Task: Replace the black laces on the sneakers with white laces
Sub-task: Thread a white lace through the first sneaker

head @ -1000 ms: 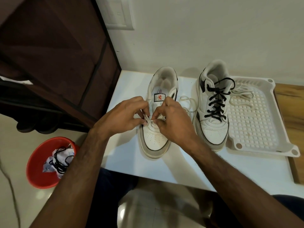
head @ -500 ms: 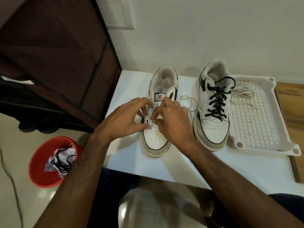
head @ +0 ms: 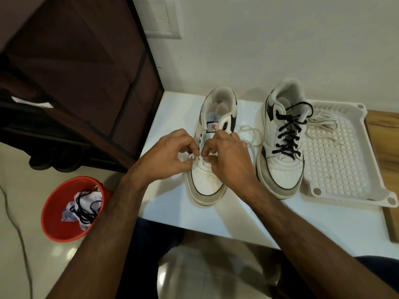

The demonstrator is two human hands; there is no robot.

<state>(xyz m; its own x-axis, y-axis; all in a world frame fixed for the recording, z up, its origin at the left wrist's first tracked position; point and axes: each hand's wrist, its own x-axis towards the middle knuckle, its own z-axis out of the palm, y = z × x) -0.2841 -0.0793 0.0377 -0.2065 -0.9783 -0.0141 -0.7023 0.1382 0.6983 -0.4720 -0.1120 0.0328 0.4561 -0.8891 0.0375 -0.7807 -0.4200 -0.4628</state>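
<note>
Two white sneakers stand on a white table [head: 177,108]. The left sneaker [head: 207,182] has no black lace. A white lace [head: 248,131] runs from its lowest eyelets and trails to the right between the shoes. My left hand [head: 168,156] pinches the lace at the left eyelets. My right hand [head: 228,158] pinches it at the right side, covering the shoe's middle. The right sneaker [head: 280,169] carries a black lace [head: 287,134]. Another white lace [head: 321,124] lies in the tray.
A white perforated tray [head: 336,169] sits right of the shoes, partly on a wooden surface [head: 386,143]. A red bucket [head: 56,212] on the floor at left holds a black lace [head: 84,209] and crumpled paper. A dark cabinet [head: 75,72] stands to the left.
Both hands have stayed at the left sneaker's lower eyelets, with small finger movements on the white lace. The view has shifted slightly.
</note>
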